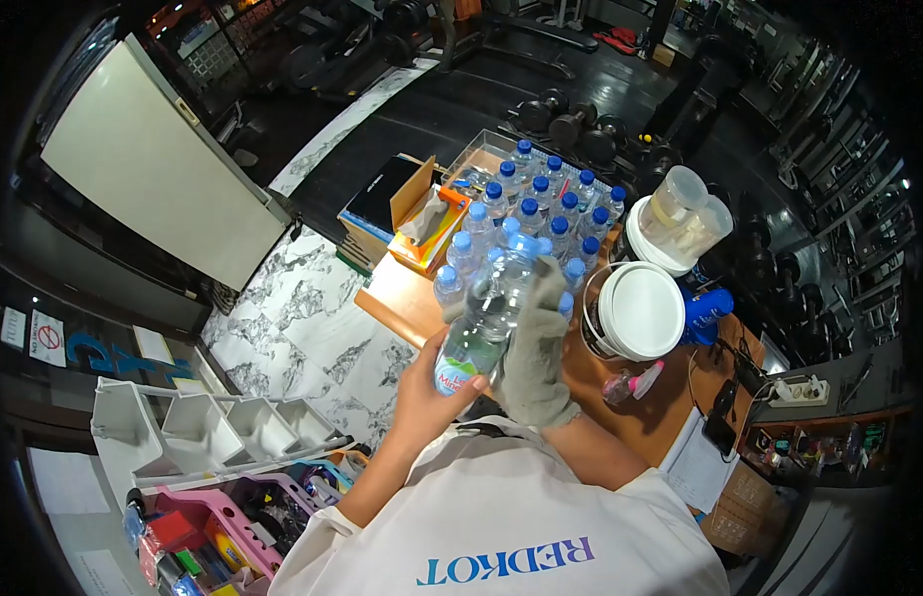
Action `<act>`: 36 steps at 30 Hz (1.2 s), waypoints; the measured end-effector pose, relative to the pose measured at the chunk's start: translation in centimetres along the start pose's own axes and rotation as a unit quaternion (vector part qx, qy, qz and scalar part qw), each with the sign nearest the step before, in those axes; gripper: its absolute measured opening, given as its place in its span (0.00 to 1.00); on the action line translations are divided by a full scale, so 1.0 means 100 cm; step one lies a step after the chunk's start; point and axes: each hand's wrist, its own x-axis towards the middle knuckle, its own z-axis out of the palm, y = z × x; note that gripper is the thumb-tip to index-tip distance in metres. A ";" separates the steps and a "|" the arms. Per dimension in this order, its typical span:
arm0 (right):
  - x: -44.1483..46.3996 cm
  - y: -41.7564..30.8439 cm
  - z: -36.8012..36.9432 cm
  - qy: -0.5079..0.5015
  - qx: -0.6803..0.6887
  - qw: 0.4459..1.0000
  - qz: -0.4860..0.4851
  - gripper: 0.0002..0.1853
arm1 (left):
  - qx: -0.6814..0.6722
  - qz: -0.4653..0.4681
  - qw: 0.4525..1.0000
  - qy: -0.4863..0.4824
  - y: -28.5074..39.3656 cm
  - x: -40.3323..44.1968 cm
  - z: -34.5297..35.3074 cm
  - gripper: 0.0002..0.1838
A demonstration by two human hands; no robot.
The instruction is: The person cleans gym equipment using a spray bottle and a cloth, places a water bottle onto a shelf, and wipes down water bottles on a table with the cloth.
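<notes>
My left hand (436, 392) is bare and wraps round the lower, labelled part of a clear plastic water bottle (496, 313). The bottle is tilted, its light blue cap pointing away from me. Grey fabric that looks like a glove covers my right hand (536, 358), which is closed against the bottle's right side near the top; most of its fingers are hidden. Just beyond stand several upright water bottles (561, 226) with blue caps, grouped on the wooden desk (592, 382).
A tissue box (428, 230) stands left of the bottles. On the right are a white-lidded bucket (642, 310), clear tubs (675, 204), a pink-topped spray bottle (632, 383) and papers (698, 467). A pink basket (223, 517) and white rack (198, 437) sit lower left.
</notes>
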 end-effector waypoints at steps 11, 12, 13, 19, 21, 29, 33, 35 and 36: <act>0.036 -0.058 -0.030 -0.071 -0.488 0.858 -0.142 0.22 | -0.377 -0.049 0.925 0.000 -0.026 -0.012 -0.022 0.53; 0.036 -0.058 -0.029 -0.064 -0.476 0.864 -0.148 0.21 | -0.357 -0.035 0.933 -0.007 -0.036 -0.014 -0.022 0.49; 0.035 -0.057 -0.026 -0.059 -0.465 0.870 -0.154 0.20 | -0.358 -0.034 0.933 -0.005 -0.048 -0.016 -0.018 0.49; 0.022 -0.032 0.011 -0.032 -0.380 0.898 -0.221 0.16 | -0.262 0.022 0.965 0.017 -0.043 -0.013 0.013 0.43; 0.017 -0.012 0.020 -0.040 -0.358 0.890 -0.279 0.15 | -0.304 0.012 0.953 0.011 -0.032 -0.014 0.014 0.40; 0.000 0.009 0.026 -0.220 -0.372 0.858 -0.277 0.21 | -0.253 0.002 0.967 0.002 -0.074 -0.009 -0.010 0.39; 0.036 -0.027 0.018 -0.039 -0.424 0.831 -0.358 0.19 | -0.295 -0.007 0.955 -0.020 -0.028 -0.009 -0.010 0.38; 0.019 -0.023 0.026 -0.125 -0.395 0.851 -0.323 0.21 | -0.275 -0.010 0.961 0.003 -0.045 -0.013 -0.011 0.38; 0.007 -0.018 0.030 -0.211 -0.361 0.862 -0.286 0.23 | -0.060 0.047 0.997 -0.022 -0.063 -0.014 -0.019 0.37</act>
